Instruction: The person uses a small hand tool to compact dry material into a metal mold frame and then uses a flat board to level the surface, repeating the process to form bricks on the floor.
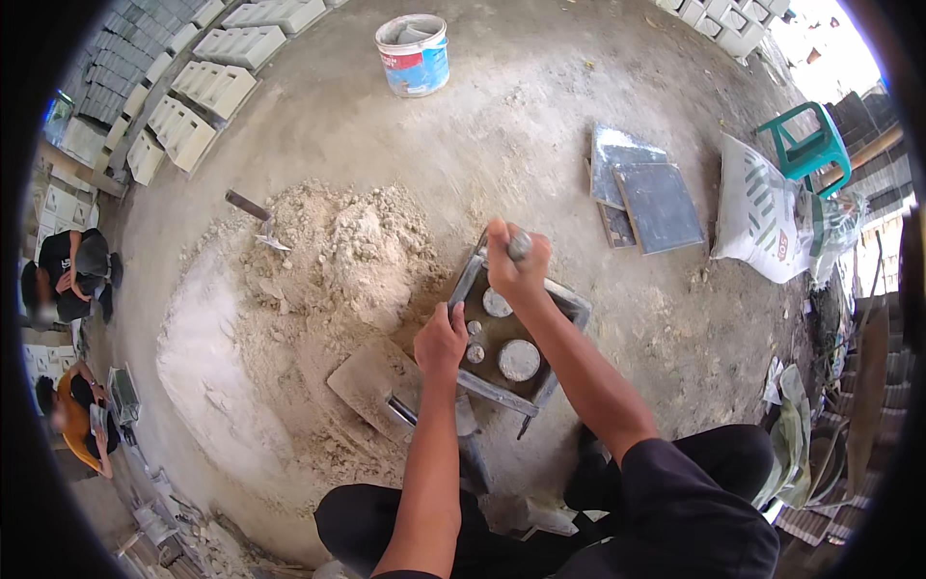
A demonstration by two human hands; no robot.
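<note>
A dark rectangular metal mould (503,398) lies on the ground before me, with sandy material inside. Round grey discs stand in it, a large one (519,360) nearest me and smaller ones along the left. My left hand (442,340) is closed at the mould's left side, gripping its edge. Above the far end, my right hand (518,265) is wrapped round a grey round-topped object (520,245); its lower part is hidden by the hand. A flat dusty trowel-like plate (371,376) with a shiny metal handle (401,410) lies left of the mould, under my left forearm.
A large heap of sandy mix (357,241) spreads to the left, a trowel (258,217) stuck in it. Beyond are a bucket (415,68), dark flat plates (661,203), a white sack (757,212) and a green stool (810,145). Two people (77,275) sit far left.
</note>
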